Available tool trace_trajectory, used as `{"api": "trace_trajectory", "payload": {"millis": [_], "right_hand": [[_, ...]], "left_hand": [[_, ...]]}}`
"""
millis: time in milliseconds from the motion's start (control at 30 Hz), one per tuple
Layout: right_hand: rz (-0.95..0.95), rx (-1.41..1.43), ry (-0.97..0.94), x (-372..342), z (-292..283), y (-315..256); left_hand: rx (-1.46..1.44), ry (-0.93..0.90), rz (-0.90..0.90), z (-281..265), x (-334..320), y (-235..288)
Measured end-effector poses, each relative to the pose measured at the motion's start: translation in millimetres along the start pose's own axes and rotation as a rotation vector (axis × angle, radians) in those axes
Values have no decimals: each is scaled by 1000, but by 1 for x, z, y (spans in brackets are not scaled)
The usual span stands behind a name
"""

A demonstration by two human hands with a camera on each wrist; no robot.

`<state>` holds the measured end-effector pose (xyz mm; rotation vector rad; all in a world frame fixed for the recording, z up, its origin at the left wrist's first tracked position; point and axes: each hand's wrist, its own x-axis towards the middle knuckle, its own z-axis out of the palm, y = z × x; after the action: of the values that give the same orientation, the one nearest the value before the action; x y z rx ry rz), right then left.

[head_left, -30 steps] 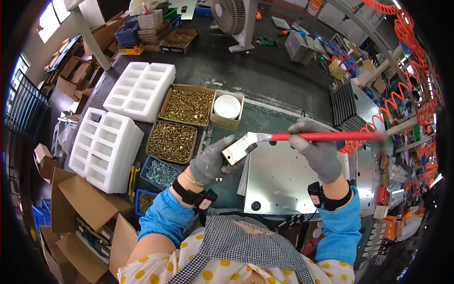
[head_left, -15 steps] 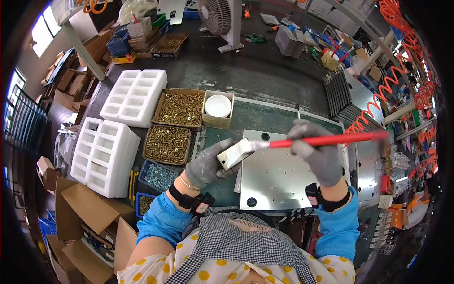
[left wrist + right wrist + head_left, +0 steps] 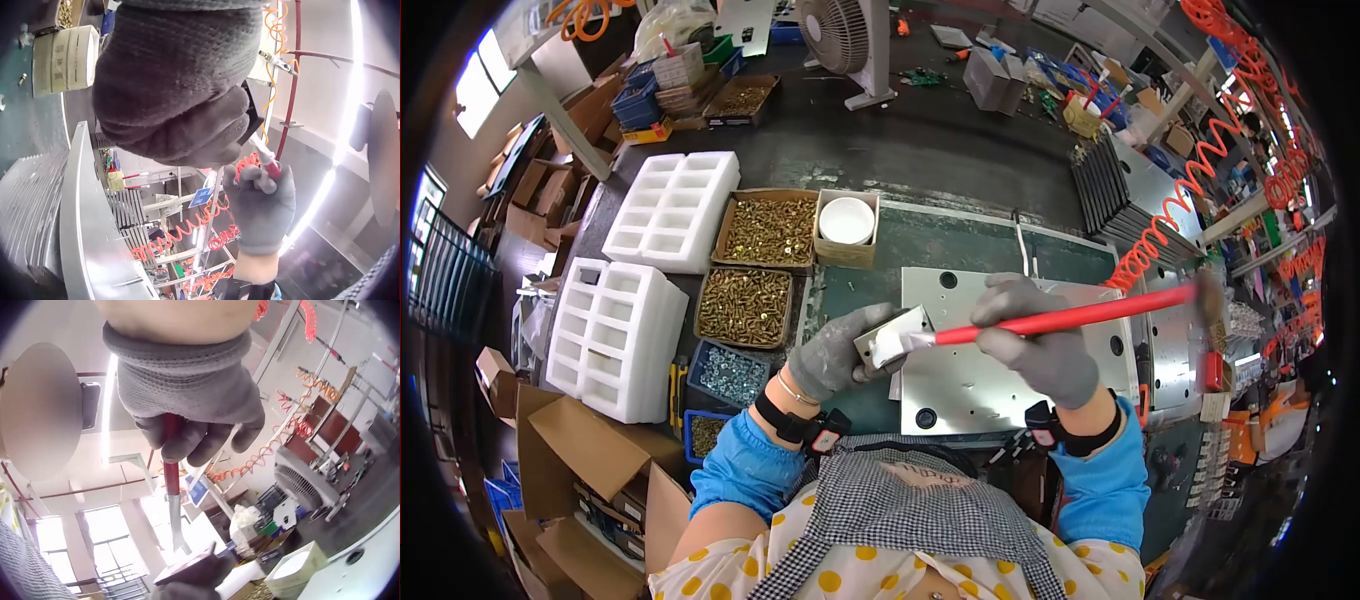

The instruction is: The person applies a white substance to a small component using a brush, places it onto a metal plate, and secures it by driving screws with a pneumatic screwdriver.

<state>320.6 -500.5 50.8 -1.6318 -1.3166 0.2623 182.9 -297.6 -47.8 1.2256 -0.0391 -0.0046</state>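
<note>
On the dark worktop (image 3: 900,155), a drilled metal sheet (image 3: 970,390) is laid flat at the near side, with cardboard screw boxes (image 3: 762,266) grouped to its left, presumably for easy reach. A red-handled brush (image 3: 1135,305) is held slantwise by the right hand (image 3: 1040,345), thumb and fingers drawn in around it. By the left hand (image 3: 830,355), likewise curled, a small metal bracket (image 3: 902,323) is gripped just left of the sheet, apparently angled to present its face to the brush's pale end.
</note>
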Motion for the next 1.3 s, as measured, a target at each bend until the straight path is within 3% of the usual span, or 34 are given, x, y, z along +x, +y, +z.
{"api": "trace_trajectory", "payload": {"millis": [33,100,133,233,267,333,367,433,500,533,633,733,833,867,933,1033,1133,1267,1300], "right_hand": [[31,-2,71,-5,4,13],[307,186,196,-9,-9,8],[442,280,251,-10,-15,7],[389,363,356,-17,-17,3],[370,410,382,-22,-15,1],[247,369,181,-25,-4,-7],[138,154,149,-25,3,0],[139,76,183,-26,4,8],[361,354,305,-31,-3,10],[360,348,331,-32,-8,9],[307,358,406,-35,-14,3],[251,338,281,-37,-9,-5],[412,366,389,-42,-9,4],[465,376,419,-42,-8,10],[280,266,527,-46,-19,21],[218,386,620,-55,-25,15],[200,479,734,-53,5,-6],[208,643,634,-45,32,-5],[273,672,647,-41,37,-7]], "left_hand": [[9,-19,-4,2,0,1],[-335,-109,-215,-7,0,-1],[-301,-28,-247,-9,-1,-5],[-307,87,-260,-13,-2,-17],[-383,34,-218,-13,0,-19],[-422,13,-188,-9,1,-24],[-380,44,-200,-7,1,-26],[-382,77,-217,-6,2,-26],[-570,51,-230,-6,3,-27],[-711,26,-234,-7,3,-27],[-771,-45,-201,-10,0,-28],[-695,9,-264,-4,4,-22],[-657,-188,-187,-7,6,-24],[-675,-174,-184,-11,5,-26],[-710,-136,-164,-16,2,-25],[-502,52,-31,-5,-1,-13],[-319,45,52,-3,7,-14],[-279,-120,14,-9,8,-11],[-327,-84,25,-6,7,-16]]}}
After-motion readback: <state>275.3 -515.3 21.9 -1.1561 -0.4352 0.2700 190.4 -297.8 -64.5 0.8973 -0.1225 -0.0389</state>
